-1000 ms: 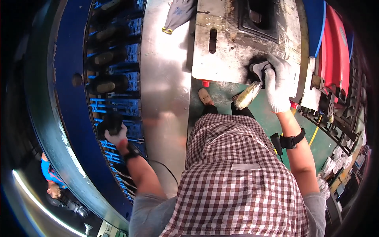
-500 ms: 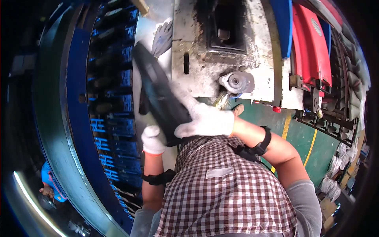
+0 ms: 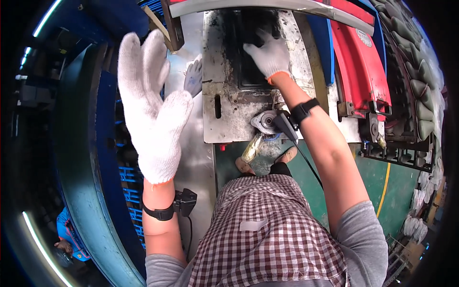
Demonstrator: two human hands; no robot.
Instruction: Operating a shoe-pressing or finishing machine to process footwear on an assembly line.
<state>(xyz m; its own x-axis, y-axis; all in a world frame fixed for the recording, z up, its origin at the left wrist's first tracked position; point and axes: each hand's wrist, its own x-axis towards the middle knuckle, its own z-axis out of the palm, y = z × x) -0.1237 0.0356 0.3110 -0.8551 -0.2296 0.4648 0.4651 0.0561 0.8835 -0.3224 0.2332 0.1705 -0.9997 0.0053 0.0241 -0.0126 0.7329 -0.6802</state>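
Note:
My left hand (image 3: 152,112), in a white knit glove, is raised at the left with its fingers stretched out and nothing in it. Its nearest neighbour is a grey-and-white work glove (image 3: 193,78) lying on a pale metal surface. My right hand (image 3: 272,56), gloved the same way, reaches over the black rectangular recess (image 3: 256,82) in a stained metal worktop (image 3: 221,130). Its thumb and fingers are spread. Whether the fingertips touch anything in the dark recess cannot be made out. Beneath my right wrist, a round metal fitting (image 3: 267,120) sits at the worktop's near edge.
A red-and-silver bar (image 3: 272,5) crosses the far edge. To the right stand a red machine cover (image 3: 358,67) and a rack of grey-green shoe-like shapes (image 3: 423,91). Blue machinery (image 3: 98,143) lines the left, with another person (image 3: 71,234) beyond it.
The long black shoe-like piece both hands held has left them and cannot be made out now. My left hand has risen and spread; my right has moved forward over the recess.

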